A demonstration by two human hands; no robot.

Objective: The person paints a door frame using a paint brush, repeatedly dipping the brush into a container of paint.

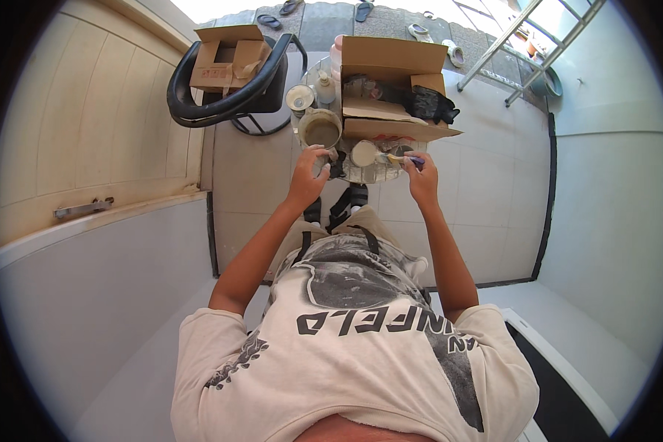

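Note:
My right hand (422,174) is closed on a paintbrush (398,158) with a purple handle. Its pale bristle end points left, beside a round container (364,153) that looks whitish on top; whether they touch is unclear. My left hand (309,177) is at the near-left edge of the small round table (379,174), fingers curled round something greyish that I cannot make out. Just beyond that hand stands a tub (321,129) with a dull, greyish inside. Near my left fingertips lies a small black item (337,165), partly hidden.
An open cardboard box (398,130) holding dark items takes up the table's far right. A pump bottle (325,88) and a can (300,98) stand at its left. Beyond are a black chair (272,81) bearing another carton (228,62), a ladder (519,51), and scattered footwear (420,32).

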